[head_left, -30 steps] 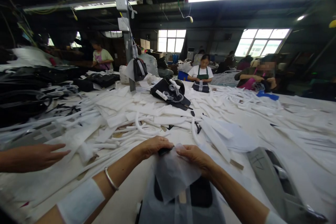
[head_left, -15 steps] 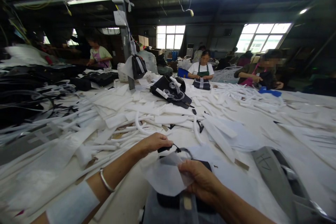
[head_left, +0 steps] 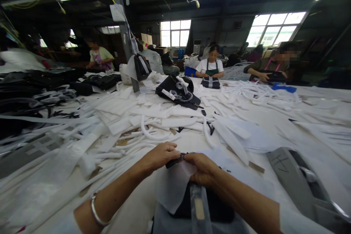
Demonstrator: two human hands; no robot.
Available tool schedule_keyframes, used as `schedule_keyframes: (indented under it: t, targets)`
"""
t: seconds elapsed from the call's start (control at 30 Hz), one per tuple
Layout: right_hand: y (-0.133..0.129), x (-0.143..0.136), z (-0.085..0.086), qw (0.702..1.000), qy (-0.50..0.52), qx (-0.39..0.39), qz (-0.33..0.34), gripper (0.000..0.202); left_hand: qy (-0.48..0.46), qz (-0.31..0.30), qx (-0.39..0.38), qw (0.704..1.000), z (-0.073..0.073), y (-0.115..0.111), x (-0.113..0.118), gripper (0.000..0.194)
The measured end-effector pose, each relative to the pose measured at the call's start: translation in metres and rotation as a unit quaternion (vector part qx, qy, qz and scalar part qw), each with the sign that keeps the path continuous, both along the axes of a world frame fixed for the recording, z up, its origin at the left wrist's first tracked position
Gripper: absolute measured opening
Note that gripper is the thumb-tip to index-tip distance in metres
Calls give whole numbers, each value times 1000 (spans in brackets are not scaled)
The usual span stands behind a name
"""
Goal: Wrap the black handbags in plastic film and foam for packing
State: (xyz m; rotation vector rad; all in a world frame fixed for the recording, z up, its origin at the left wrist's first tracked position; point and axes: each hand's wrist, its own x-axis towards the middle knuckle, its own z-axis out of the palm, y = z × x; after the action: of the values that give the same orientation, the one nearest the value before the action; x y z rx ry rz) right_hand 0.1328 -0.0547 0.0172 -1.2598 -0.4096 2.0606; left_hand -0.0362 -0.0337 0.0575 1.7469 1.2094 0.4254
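Observation:
At the lower middle, my left hand (head_left: 162, 156) has its fingers closed on a small black tag (head_left: 172, 162) at the top of a dark bag (head_left: 219, 203). My right hand (head_left: 202, 167) pinches a translucent white sheet (head_left: 174, 186) by its upper right corner, with its fingertips beside the tag. The sheet hangs over the bag's left side. A clear strip with a beige patch (head_left: 199, 208) runs down the bag's front. The bag's lower part is cut off by the frame.
White foam strips (head_left: 178, 122) cover much of the table. A black bag with wrapped straps (head_left: 178, 91) lies ahead, beside a metal post (head_left: 126, 36). A grey tape dispenser (head_left: 298, 179) stands at the right. Several people work across the table, one in a green apron (head_left: 211, 69).
My right hand has moved up to the tag beside my left hand, and the sheet now hangs lower and further left. The view has tilted down slightly.

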Motion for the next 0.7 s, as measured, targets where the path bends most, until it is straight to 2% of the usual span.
schedule_keyframes:
  t: [0.17,0.27,0.37,0.53,0.7]
  targets:
    - [-1,2,6,996,11,-54,67,19,-14,33,-6,999,-3,1,3,36]
    - [1,2,7,994,-8,-70,80,21,-19,34,5,999,-3,2,9,37]
    - [4,4,5,995,-31,-73,65,21,-12,20,25,999,-4,1,12,34]
    - [4,11,7,998,-9,-64,-12,15,4,51,18,999,-11,-8,8,29]
    - [0,12,12,998,-1,-56,-29,10,-9,65,-20,998,-28,-21,-2,27]
